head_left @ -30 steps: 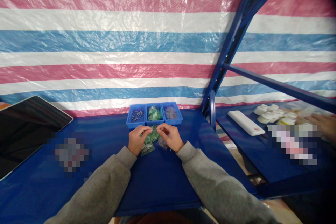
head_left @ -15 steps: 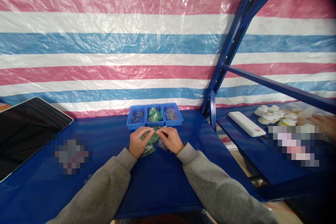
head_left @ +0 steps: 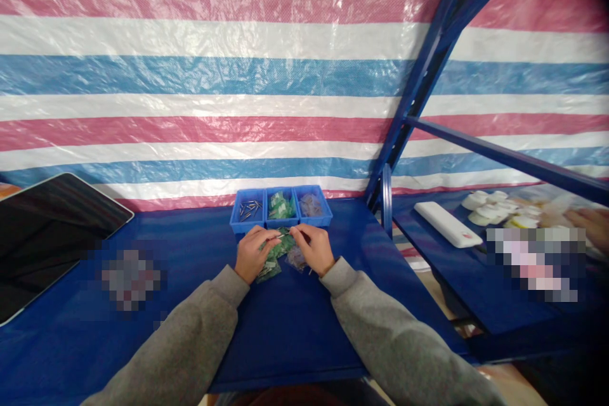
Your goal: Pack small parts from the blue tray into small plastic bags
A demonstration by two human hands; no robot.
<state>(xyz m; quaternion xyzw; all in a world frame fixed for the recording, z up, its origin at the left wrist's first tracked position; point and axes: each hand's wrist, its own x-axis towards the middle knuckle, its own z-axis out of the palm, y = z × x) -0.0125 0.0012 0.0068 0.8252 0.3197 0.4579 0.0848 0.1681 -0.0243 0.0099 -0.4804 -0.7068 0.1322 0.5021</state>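
Observation:
My left hand point(head_left: 254, 254) and my right hand point(head_left: 314, 247) meet over green plastic packets point(head_left: 269, 268) on the blue table point(head_left: 290, 336). Fingers of both hands are pinched at a small, thin, shiny piece point(head_left: 281, 235), too small to name. Under my right hand lie clear packets point(head_left: 295, 259). Just behind the hands stand three joined blue bins: the left bin point(head_left: 239, 227) holds metal pins, the middle bin point(head_left: 281, 224) green packets, the right bin point(head_left: 323, 222) clear packets.
A dark-screened panel point(head_left: 47, 235) lies at the left. Blue metal posts point(head_left: 428, 73) rise to the right. On the side table are a white box point(head_left: 447, 224), white round pieces point(head_left: 488, 209) and another person's hand point(head_left: 592, 225). A striped sheet point(head_left: 200, 76) hangs behind.
My right hand's fingertips have moved slightly up and away from my left hand's, and the thin shiny piece between them shows more. The view has shifted a little.

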